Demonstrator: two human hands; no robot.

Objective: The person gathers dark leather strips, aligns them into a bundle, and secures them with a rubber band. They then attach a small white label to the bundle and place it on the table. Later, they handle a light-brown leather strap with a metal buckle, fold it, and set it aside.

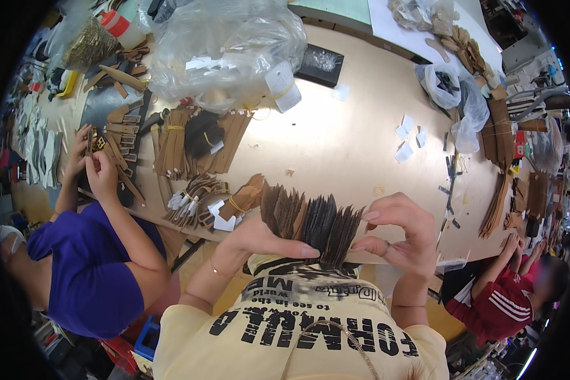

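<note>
A thick, fanned-out stack of brown and black leather-like strips (320, 221) stands on edge over the table's near edge, close to my body. My left hand (259, 239) grips its left and near side, with the thumb laid along the front. Most of the left fingers are hidden behind the strips. At the stack's right end is my right hand (402, 234), its thumb and fingers curved and apart. The fingertips come close to the last strip; whether they touch it I cannot tell. No piece shows between them.
Rubber-banded strip bundles (174, 142) and a large clear plastic bag (228, 47) lie on the left. A black block (320, 65) sits farther back. White paper slips (404, 151) are scattered right of centre. Co-workers sit at left in a purple shirt (101, 266) and at right in red (503, 294).
</note>
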